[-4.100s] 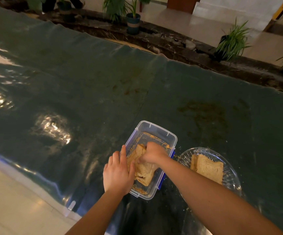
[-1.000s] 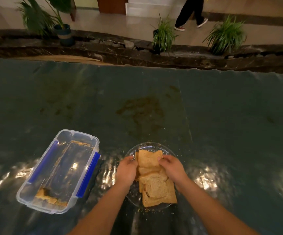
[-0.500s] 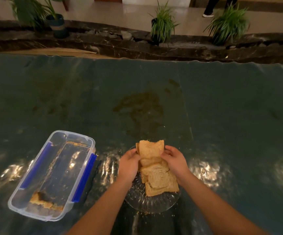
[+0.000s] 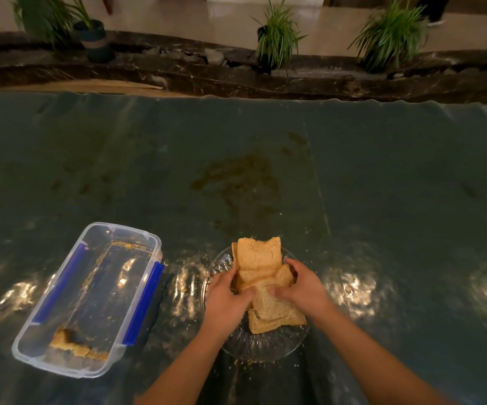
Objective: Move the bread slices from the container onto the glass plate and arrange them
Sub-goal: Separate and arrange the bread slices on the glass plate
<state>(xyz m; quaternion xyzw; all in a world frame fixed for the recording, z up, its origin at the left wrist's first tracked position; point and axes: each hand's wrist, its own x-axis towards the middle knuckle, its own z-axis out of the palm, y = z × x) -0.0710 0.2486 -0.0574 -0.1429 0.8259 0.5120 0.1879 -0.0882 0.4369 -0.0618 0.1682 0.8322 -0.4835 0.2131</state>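
Observation:
Several brown bread slices (image 4: pixel 260 255) lie overlapped in a row on the glass plate (image 4: pixel 261 346), at the near middle of the table. My left hand (image 4: pixel 226 299) grips the pile from the left and my right hand (image 4: pixel 303 287) from the right, thumbs meeting over the middle slices. The far slice sticks out past the plate's rim. The clear plastic container (image 4: pixel 90 299) with blue clips stands to the left of the plate, holding only a broken piece of bread (image 4: pixel 73 343) and crumbs at its near end.
A dark green shiny sheet (image 4: pixel 382 185) covers the table, with a brown stain (image 4: pixel 236 179) beyond the plate. Crumbs lie around the plate. Behind the far edge runs a dark stone ledge with potted plants (image 4: pixel 274 39).
Both hands came from the container to the plate with the slices. Over the last second they slid toward me along the pile, from its far end to its middle.

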